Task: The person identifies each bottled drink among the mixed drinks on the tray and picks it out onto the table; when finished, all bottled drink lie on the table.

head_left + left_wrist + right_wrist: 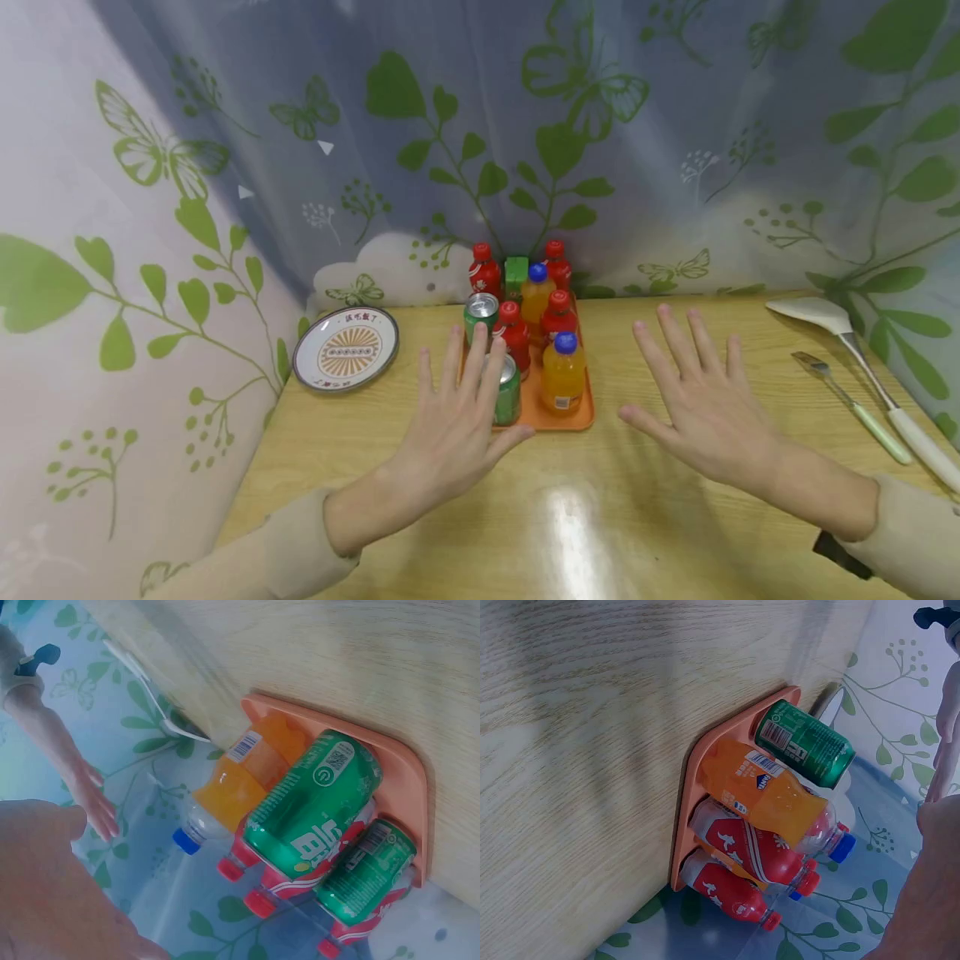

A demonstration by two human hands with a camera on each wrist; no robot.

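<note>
My left hand hovers with fingers spread, palm down, at the front left of an orange tray. My right hand is spread the same way over the table, apart from the tray's right side. Both hold nothing. Standing on the tray are green cans, red-capped bottles with red labels and orange drink bottles with blue caps. A green box-shaped item is at the back, mostly hidden. In the head view, left fingers partly cover the front can.
A white plate with an orange ray pattern leans at the back left. To the right lie a fork with a pale green handle and a large white-headed spoon. Leaf-patterned fabric hangs behind the wooden table.
</note>
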